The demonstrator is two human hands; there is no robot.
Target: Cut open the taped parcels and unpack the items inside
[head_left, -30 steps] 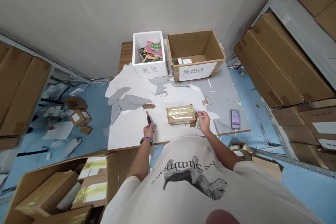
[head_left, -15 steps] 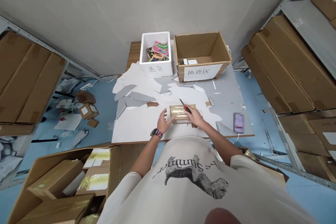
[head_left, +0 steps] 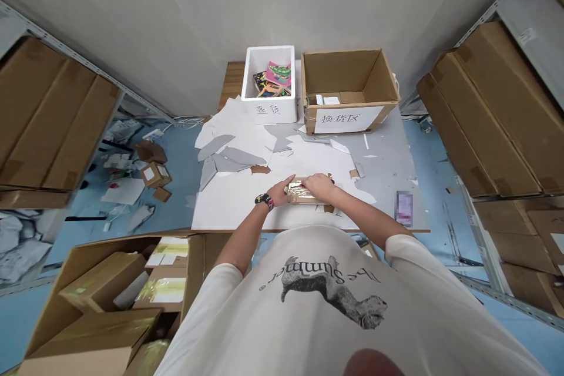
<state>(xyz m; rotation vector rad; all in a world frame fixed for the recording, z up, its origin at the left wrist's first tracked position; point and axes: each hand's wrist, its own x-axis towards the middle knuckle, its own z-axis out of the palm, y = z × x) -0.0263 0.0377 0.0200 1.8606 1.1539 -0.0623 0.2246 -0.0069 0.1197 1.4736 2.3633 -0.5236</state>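
A gold-taped cardboard parcel (head_left: pixel 304 192) lies on a white board (head_left: pixel 233 208), mostly covered by my hands. My left hand (head_left: pixel 279 190) rests its extended fingers on the parcel's left end. Above the parcel, my right hand (head_left: pixel 319 187) lies over a red-and-black utility knife (head_left: pixel 303 186), with most of the knife hidden. Only a red strip and a dark end show around the hand. A patterned band (head_left: pixel 264 201) circles my left wrist.
Behind the board stand a white foam box (head_left: pixel 268 111) holding colourful books and an open cardboard box (head_left: pixel 346 119) with small items inside. A phone (head_left: pixel 404 208), its screen blurred, lies at the right. Stacked cartons sit on shelves at both sides, and an open carton (head_left: pixel 103 282) lies at lower left.
The utility knife has passed from my left hand to my right. Both hands have come together over the parcel, and the view has shifted slightly.
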